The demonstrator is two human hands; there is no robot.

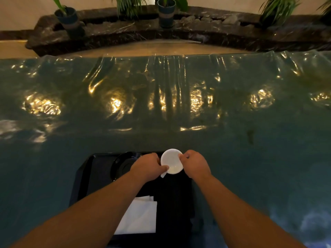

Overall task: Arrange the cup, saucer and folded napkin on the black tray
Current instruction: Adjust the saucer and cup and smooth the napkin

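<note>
A black tray (84, 178) lies on the table right in front of me. A white cup (171, 161), seen from above, is over the tray's far right part. My left hand (148, 167) grips its near left rim and my right hand (195, 164) grips its right rim. A small white tab shows under the cup by my left thumb. A black saucer (120, 164) rests on the tray's far left, partly hidden by my left hand. A folded white napkin (141, 215) lies on the tray's near part, between my forearms.
The table (250, 158) wears a teal cloth under wrinkled, glossy clear plastic. Beyond its far edge runs a dark stone ledge (215, 33) with potted plants (166, 13).
</note>
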